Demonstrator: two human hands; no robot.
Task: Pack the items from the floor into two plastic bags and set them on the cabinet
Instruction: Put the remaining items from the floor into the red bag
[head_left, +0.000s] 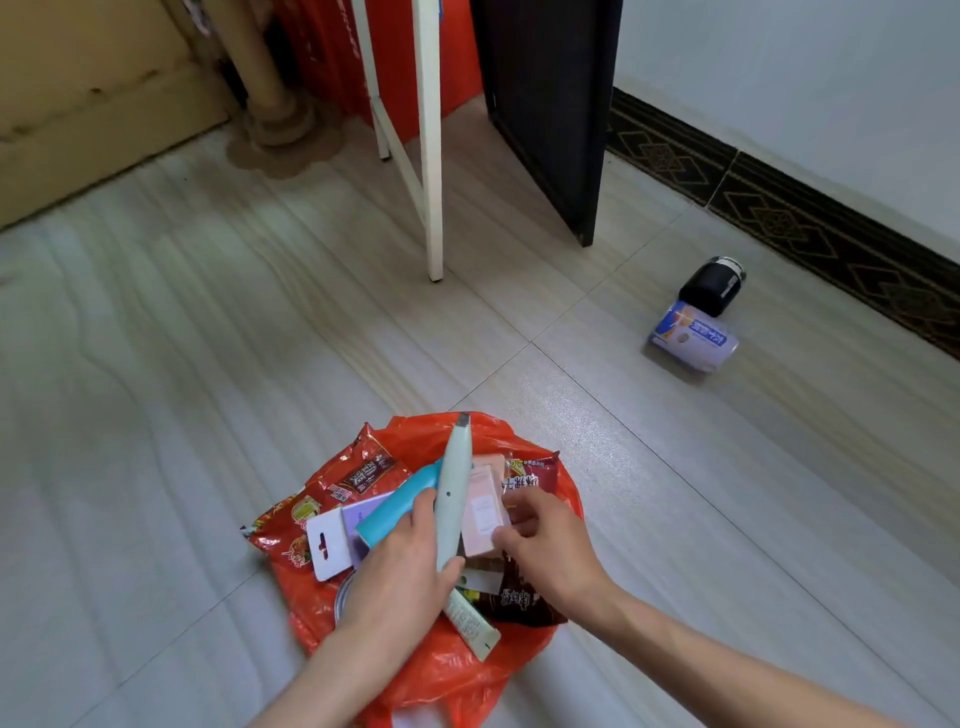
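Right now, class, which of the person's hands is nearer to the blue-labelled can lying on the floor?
Right. The right hand is over the red bag, on the side toward the blue-labelled can; the left hand is further from it, gripping the pale green pen-shaped device.

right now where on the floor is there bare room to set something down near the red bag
Bare tile lies left of the red bag, out toward the white table leg, and right of it, short of the blue can and black jar. It is crowded on the bag itself, where both hands work among packets.

A home room: tiled floor, patterned skirting, dark cabinet.
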